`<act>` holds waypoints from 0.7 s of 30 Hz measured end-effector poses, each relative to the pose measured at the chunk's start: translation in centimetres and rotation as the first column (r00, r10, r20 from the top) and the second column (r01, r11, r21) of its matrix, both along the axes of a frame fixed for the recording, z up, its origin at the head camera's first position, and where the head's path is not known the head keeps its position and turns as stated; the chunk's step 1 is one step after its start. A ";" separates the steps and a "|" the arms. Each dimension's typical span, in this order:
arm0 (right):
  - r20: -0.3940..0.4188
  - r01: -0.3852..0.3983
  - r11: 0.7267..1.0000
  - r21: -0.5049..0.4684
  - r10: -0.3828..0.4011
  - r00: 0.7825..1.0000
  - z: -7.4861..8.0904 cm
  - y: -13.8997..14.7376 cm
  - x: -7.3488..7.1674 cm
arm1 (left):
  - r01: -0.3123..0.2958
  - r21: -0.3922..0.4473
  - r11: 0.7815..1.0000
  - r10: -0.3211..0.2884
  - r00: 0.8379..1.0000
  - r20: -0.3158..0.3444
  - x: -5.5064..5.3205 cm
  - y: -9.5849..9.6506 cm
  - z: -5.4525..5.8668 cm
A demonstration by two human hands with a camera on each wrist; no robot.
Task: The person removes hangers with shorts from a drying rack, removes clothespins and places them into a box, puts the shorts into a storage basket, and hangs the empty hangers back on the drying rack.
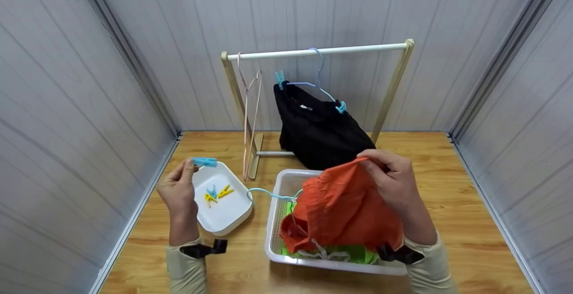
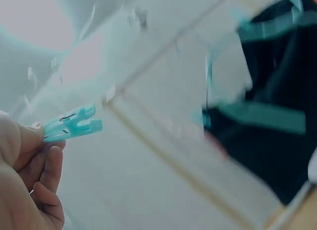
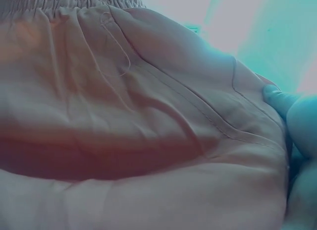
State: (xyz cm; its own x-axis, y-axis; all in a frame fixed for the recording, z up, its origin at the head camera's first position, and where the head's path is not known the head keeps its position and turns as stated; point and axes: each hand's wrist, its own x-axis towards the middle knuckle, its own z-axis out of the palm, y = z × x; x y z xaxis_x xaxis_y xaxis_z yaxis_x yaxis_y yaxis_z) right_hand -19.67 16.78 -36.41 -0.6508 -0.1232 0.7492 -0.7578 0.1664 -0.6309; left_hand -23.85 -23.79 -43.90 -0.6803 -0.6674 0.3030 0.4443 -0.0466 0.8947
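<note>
The left hand pinched a light-blue plastic clothespin between thumb and fingers, above the far left part of a white square-cornered plastic tub. Two yellow plastic clothespins and one further blue clothespin lay inside the tub.

The right hand gripped an edge of an orange cloth garment with a gathered waistband, raising it over a white perforated plastic basket to the tub's right. A pale-blue hanger, partly hidden by the garment, projected leftward across the basket rim. Bright green cloth lay in the basket.

On the far side, a black garment hung from a white-barred wooden rack, with a slim pink hanger to its left.
</note>
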 end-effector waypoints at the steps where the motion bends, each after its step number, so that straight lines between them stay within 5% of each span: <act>1: -0.004 -0.002 1.000 -0.003 0.002 1.000 0.0 0.0 0.0 | -0.015 -0.009 1.000 0.015 0.999 0.030 -0.4 -0.6 -0.6; 6: -0.020 -0.002 1.000 -0.011 0.002 1.000 -0.1 0.2 -0.1 | -0.039 -0.065 0.997 0.052 0.974 0.220 -3.0 -2.9 -3.7; 12: -0.031 -0.015 1.000 -0.024 0.014 0.999 -0.5 0.4 -0.1 | 0.013 -0.188 0.982 0.088 0.852 0.516 -6.1 -4.4 -6.9; 21: -0.030 -0.013 0.998 -0.056 0.012 0.999 -0.7 0.9 -0.1 | 0.167 -0.301 0.939 0.097 0.712 0.696 -9.4 -6.2 -10.2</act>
State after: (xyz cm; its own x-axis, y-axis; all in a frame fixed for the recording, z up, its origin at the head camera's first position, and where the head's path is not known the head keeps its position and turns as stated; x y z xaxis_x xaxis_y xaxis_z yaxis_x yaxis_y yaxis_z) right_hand -19.75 17.71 -37.15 -0.6266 -0.0882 0.7743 -0.7783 0.1216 -0.6160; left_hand -33.28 -30.00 -54.10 -0.8022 -0.5923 -0.0746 -0.3018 0.2945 0.9067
